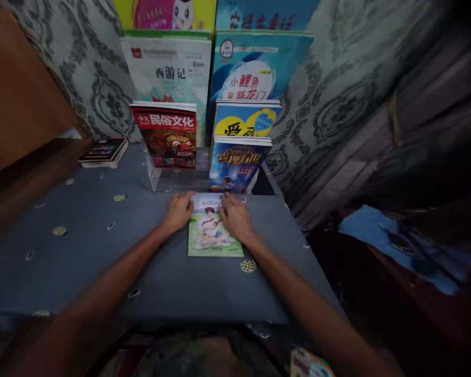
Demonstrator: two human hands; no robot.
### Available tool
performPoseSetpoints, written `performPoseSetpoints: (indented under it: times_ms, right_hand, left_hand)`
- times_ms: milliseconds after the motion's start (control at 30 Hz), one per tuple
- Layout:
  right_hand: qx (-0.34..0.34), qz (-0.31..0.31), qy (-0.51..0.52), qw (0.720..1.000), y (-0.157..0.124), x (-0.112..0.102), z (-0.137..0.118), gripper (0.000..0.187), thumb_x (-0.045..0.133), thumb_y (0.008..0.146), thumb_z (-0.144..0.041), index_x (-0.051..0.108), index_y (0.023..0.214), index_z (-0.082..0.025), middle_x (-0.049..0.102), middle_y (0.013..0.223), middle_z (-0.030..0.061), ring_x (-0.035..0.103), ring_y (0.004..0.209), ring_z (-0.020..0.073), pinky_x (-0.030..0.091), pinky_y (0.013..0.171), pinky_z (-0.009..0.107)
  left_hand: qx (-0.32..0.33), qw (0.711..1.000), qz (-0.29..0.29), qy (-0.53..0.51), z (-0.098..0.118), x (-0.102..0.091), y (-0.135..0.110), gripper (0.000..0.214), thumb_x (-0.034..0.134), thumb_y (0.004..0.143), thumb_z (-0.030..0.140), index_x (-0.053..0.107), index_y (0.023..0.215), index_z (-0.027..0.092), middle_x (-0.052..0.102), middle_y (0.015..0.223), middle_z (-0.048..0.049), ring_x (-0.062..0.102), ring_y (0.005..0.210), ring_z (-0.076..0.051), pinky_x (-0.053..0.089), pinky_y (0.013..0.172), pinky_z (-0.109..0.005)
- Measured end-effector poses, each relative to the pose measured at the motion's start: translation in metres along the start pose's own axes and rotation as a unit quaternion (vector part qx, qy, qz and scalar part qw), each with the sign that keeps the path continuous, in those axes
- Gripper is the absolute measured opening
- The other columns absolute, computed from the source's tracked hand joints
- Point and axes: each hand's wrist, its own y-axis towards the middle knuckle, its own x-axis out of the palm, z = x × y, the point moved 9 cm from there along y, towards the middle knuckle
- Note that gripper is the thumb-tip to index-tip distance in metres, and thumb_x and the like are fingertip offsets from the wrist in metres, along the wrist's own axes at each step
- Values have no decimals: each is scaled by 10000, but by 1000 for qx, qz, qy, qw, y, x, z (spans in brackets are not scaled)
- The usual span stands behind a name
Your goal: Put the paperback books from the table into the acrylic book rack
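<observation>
A book [213, 235] with a green and white cover, drawn with a figure playing a guitar, lies flat on the cloth-covered table. My left hand [178, 212] grips its upper left edge, the fingers curled near the corner. On the opposite side, my right hand [236, 215] is closed over the upper right edge, covering part of the cover. Just behind the book stands a clear display rack [180, 181]. In its front row are a blue book [237, 163] and a red book [168, 137].
Higher on the rack are a white book [167, 68], a teal book [262, 63] and a blue and yellow book [245, 119]. A small stack of books [104, 152] lies at the back left. A brown panel [23, 89] rises at left; a patterned curtain [322, 99] hangs behind.
</observation>
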Motion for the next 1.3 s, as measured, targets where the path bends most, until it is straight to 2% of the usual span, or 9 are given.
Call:
performPoseSetpoints:
  times_ms: [133, 333, 633, 733, 833, 933, 1000, 1133, 1300]
  right_hand:
    - [1, 12, 11, 1000, -2, 1, 5, 482, 425, 960, -264, 591, 1351, -39, 540, 1464, 236, 502, 1373, 346, 405, 1143, 513]
    - [10, 35, 54, 998, -3, 4, 15, 486, 442, 955, -309, 592, 1357, -81, 529, 1474, 224, 520, 1356, 351, 434, 1124, 513]
    - [45, 89, 180, 978, -2, -4, 34, 613, 496, 933, -431, 499, 1428, -70, 589, 1384, 242, 559, 1293, 367, 443, 1083, 551]
    - [103, 60, 336, 934, 1, -1, 47, 694, 620, 858, -553, 538, 1391, -116, 737, 1038, 148, 698, 951, 300, 575, 812, 437]
    - [141, -56, 521, 840, 1, 11, 42, 609, 716, 770, -615, 680, 1156, -145, 691, 711, 30, 619, 592, 157, 444, 457, 226]
    - [152, -160, 627, 747, -5, 15, 25, 491, 811, 709, -569, 715, 965, -161, 684, 693, 11, 568, 523, 90, 274, 344, 145]
    - [154, -182, 666, 707, -8, 11, 18, 450, 849, 698, -515, 709, 957, -175, 705, 731, 13, 600, 540, 91, 318, 335, 134]
    - [124, -189, 701, 677, -8, -2, 7, 409, 829, 760, -457, 697, 1035, -185, 721, 735, 9, 645, 543, 110, 535, 425, 192]
    - [64, -179, 699, 689, -9, -30, -11, 447, 775, 826, -474, 686, 1158, -188, 767, 900, 58, 711, 670, 137, 620, 556, 236]
  left_hand:
    - [-113, 974, 10, -196, -29, -3, 8, 353, 578, 795, 60, 649, 1123, 169, 734, 1028, -71, 691, 993, -223, 546, 975, -440]
    - [-277, 843, -54, -457, -47, 19, -3, 357, 751, 740, 80, 631, 1069, 150, 718, 819, -19, 697, 694, -133, 609, 723, -298]
    - [-272, 782, -159, -538, -21, 35, -12, 274, 777, 785, 127, 691, 1045, 107, 772, 853, -101, 746, 713, -188, 617, 653, -278]
    - [-237, 778, -148, -563, -16, 26, -6, 267, 771, 794, 139, 693, 1047, 101, 775, 864, -101, 749, 718, -190, 621, 657, -276]
    - [-202, 775, -130, -585, -11, 15, 0, 269, 786, 780, 159, 695, 1028, 103, 778, 869, -90, 751, 725, -188, 622, 674, -272]
    - [-184, 775, -107, -595, -9, 8, 3, 300, 801, 772, 185, 694, 1044, 119, 783, 892, -75, 756, 774, -188, 622, 733, -275]
    - [-176, 777, -94, -597, -7, 3, 4, 321, 810, 768, 203, 693, 1058, 128, 784, 906, -69, 758, 806, -192, 618, 766, -280]
    - [-152, 783, -78, -599, 3, -7, 6, 355, 860, 719, 255, 710, 1016, 131, 787, 905, -60, 755, 801, -190, 610, 760, -273]
    - [-124, 793, -58, -594, 19, -24, 7, 394, 882, 694, 313, 724, 1014, 146, 789, 898, -54, 754, 829, -202, 596, 758, -269]
